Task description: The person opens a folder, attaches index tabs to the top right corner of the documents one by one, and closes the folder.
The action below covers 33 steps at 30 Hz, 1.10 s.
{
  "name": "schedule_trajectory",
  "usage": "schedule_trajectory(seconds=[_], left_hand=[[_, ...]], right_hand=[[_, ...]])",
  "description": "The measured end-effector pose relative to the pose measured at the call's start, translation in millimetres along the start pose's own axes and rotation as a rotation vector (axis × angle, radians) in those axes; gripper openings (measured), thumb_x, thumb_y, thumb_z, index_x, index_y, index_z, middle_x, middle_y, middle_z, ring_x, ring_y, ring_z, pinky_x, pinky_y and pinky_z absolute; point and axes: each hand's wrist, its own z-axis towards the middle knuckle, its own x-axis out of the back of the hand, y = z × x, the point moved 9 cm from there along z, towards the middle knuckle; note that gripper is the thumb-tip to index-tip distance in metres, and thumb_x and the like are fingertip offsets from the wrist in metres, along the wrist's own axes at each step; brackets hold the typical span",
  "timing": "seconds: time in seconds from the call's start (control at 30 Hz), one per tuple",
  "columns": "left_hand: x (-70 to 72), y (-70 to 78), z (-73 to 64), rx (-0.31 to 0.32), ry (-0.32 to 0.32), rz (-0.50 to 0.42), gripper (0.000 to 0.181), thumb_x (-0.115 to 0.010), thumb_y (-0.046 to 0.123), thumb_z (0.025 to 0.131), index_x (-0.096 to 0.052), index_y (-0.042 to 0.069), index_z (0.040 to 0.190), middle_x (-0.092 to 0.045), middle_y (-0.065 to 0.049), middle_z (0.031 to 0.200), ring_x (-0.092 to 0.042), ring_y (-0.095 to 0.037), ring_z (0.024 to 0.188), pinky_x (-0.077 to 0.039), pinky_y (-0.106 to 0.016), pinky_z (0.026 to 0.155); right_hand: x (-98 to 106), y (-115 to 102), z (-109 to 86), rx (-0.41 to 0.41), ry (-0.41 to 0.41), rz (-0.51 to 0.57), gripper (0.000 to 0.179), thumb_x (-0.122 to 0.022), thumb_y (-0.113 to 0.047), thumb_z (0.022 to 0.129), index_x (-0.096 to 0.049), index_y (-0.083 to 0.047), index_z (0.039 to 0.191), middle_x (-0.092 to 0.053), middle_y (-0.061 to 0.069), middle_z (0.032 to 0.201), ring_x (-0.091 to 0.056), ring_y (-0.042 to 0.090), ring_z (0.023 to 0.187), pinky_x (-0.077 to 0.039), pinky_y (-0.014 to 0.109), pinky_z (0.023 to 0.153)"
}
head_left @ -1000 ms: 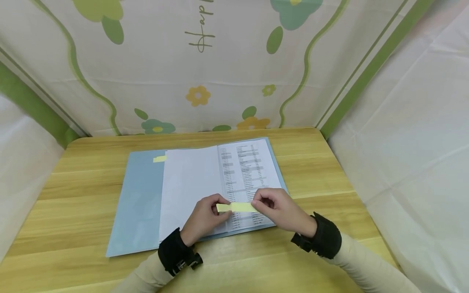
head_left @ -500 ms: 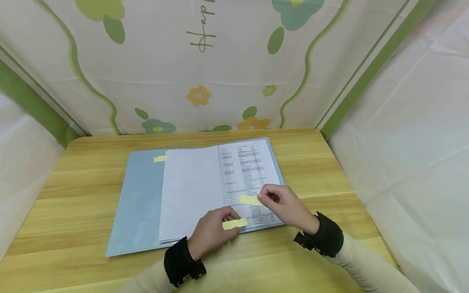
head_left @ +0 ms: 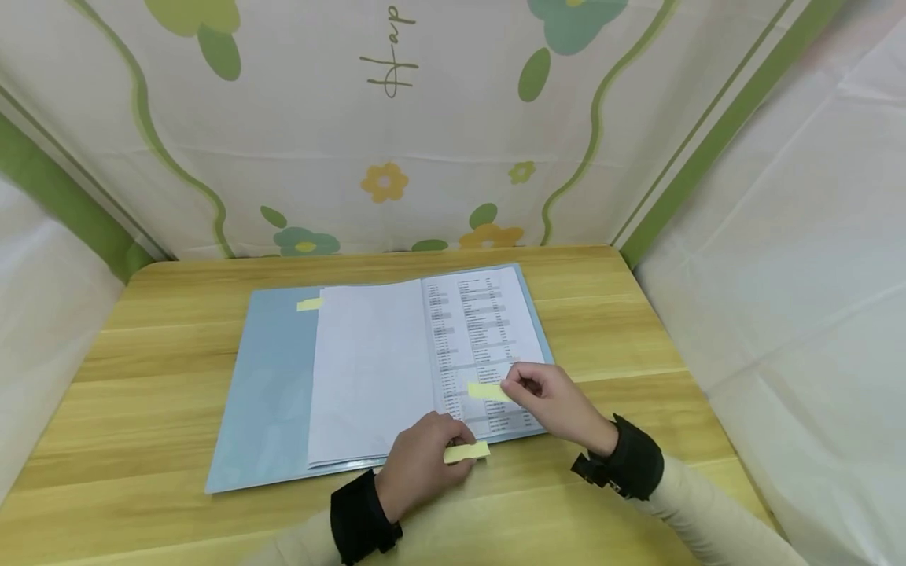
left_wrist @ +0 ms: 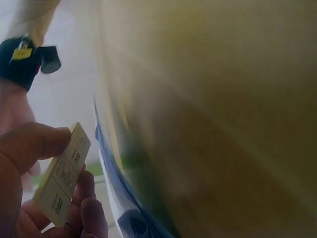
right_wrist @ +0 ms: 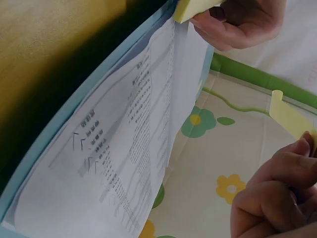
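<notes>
In the head view my left hand [head_left: 425, 457] holds a narrow pad of yellow sticky notes [head_left: 467, 452] between thumb and fingers, just past the folder's near edge. Printing shows on the pad's underside [left_wrist: 62, 176] in the left wrist view. My right hand [head_left: 555, 402] pinches one end of a single yellow sticky note [head_left: 487, 391] above the printed page [head_left: 484, 322]. The note's free end is slightly curled in the right wrist view. A blue folder [head_left: 265, 385] lies open under them, with a blank white page [head_left: 371, 362] on its left side.
Another yellow sticky note [head_left: 308, 304] sticks out past the blank page's upper left edge. The folder lies on a wooden table [head_left: 616, 338]. A flower-patterned cloth [head_left: 453, 118] stands behind the table, with white cloth [head_left: 800, 299] at the right side.
The single note has come apart from the pad. My left hand has moved down and right with the pad, while my right hand has shifted slightly right with the note.
</notes>
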Motion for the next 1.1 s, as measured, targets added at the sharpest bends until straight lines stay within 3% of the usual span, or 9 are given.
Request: schedule_trajectory(seconds=[0.17,0.27,0.5,0.9,1.1], left_hand=[[-10.1,14.6,-5.3,-0.099,-0.025,0.097,0.016,-0.086,0.023,0.078,-0.074,0.019,0.087,-0.057,0.016,0.078,-0.046,-0.004,0.076,-0.04,-0.019,0.064],[-16.5,18.5,-7.5,-0.118,-0.062,0.137,0.018,-0.088,0.025,0.078,-0.074,0.02,0.087,-0.058,0.016,0.079,-0.047,-0.003,0.076,-0.041,-0.018,0.064],[-23.6,16.1,-10.9,-0.098,-0.122,0.194,0.023,-0.091,0.028,0.076,-0.073,0.021,0.088,-0.06,0.016,0.08,-0.046,-0.003,0.075,-0.041,-0.018,0.065],[-27.4,13.9,-13.9,-0.098,-0.131,0.179,0.031,-0.092,0.022,0.075,-0.065,0.02,0.089,-0.056,0.013,0.083,-0.043,-0.006,0.077,-0.041,-0.019,0.064],[-27.9,13.1,-12.8,-0.073,-0.154,0.187,0.03,-0.091,0.024,0.076,-0.064,0.021,0.089,-0.056,0.012,0.082,-0.043,-0.006,0.076,-0.04,-0.02,0.063]], right_hand=[[-3,1,-0.4,0.007,-0.011,0.005,0.025,-0.059,-0.015,0.105,-0.063,-0.009,0.081,-0.047,-0.004,0.07,-0.041,0.008,0.059,-0.035,0.023,0.056],[-2,1,-0.3,0.004,-0.011,0.002,0.025,-0.059,-0.015,0.105,-0.063,-0.013,0.081,-0.046,-0.004,0.07,-0.041,0.008,0.059,-0.034,0.023,0.057],[-4,3,1.0,-0.003,-0.021,0.01,0.025,-0.059,-0.015,0.105,-0.062,-0.01,0.081,-0.045,-0.004,0.07,-0.04,0.009,0.06,-0.033,0.023,0.057],[-6,1,4.1,0.024,-0.038,0.015,0.024,-0.058,-0.014,0.105,-0.062,-0.015,0.082,-0.047,-0.004,0.072,-0.042,0.009,0.059,-0.035,0.023,0.057],[-2,4,8.7,0.009,-0.025,0.014,0.023,-0.057,-0.015,0.106,-0.063,-0.005,0.086,-0.048,-0.003,0.071,-0.042,0.009,0.059,-0.035,0.023,0.057]])
